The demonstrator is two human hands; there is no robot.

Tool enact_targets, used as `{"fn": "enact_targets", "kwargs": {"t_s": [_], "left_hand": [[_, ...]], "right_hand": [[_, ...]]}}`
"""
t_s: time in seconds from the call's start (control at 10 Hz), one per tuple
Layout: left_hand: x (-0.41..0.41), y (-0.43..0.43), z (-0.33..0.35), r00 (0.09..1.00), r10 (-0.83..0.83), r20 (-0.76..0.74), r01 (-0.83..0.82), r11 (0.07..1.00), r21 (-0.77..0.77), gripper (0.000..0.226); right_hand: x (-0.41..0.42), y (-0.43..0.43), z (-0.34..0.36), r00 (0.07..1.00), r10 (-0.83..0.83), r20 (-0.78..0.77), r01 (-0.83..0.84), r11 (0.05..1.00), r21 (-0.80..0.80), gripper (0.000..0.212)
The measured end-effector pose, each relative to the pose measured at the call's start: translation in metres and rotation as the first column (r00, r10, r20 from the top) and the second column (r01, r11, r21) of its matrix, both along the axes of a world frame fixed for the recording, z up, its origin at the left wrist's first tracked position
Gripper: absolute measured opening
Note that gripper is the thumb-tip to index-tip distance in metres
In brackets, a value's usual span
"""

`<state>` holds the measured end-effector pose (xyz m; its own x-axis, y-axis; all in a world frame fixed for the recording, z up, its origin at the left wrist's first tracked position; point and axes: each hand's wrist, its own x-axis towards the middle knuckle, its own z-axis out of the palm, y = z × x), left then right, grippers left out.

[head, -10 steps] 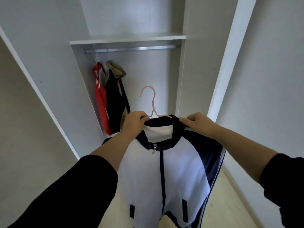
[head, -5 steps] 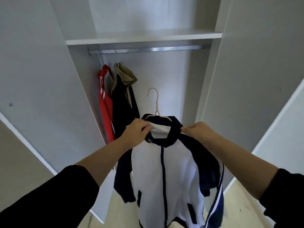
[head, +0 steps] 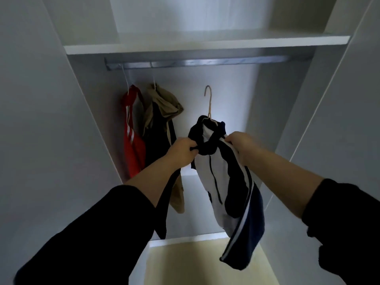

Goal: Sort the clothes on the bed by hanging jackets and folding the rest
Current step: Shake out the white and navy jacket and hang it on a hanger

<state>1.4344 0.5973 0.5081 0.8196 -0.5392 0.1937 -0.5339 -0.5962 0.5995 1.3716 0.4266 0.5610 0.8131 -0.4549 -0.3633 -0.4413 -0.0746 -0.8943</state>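
The white-and-navy jacket (head: 222, 182) is up in the air between both hands, bunched at the collar on its pale hanger (head: 208, 101), whose hook pokes up above the fingers, short of the metal rail (head: 195, 63). The left hand (head: 183, 152) has its fingers curled tight into the dark collar fabric, and the right hand (head: 240, 144) grips the opposite shoulder, fingers closed round the cloth (body and striped sleeve dangle below the knuckles). Out past the left fingers, a red jacket (head: 133, 140) and a dark jacket with a tan hood (head: 160, 128) hang from that rail, under the white shelf (head: 205, 45).
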Motion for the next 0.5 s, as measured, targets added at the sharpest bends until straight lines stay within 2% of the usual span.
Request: {"fn": "enact_targets", "kwargs": {"t_s": [0.1,0.3,0.5], "left_hand": [[0.053,-0.004,-0.001,0.994,0.104,0.035,-0.102,0.994,-0.043,0.019],[0.128,-0.019,-0.009,0.977,0.191,0.095,-0.175,0.972,-0.16,0.025],[0.193,-0.012,-0.01,0.963,0.18,0.201,-0.128,0.961,-0.247,0.019]], "right_hand": [[0.038,0.006,0.006,0.996,-0.077,0.054,0.074,0.995,0.06,0.012],[0.11,0.009,0.01,0.981,-0.107,0.16,0.119,0.99,-0.072,0.028],[0.179,0.008,0.013,0.943,-0.057,0.328,0.072,0.997,-0.032,0.028]]}}
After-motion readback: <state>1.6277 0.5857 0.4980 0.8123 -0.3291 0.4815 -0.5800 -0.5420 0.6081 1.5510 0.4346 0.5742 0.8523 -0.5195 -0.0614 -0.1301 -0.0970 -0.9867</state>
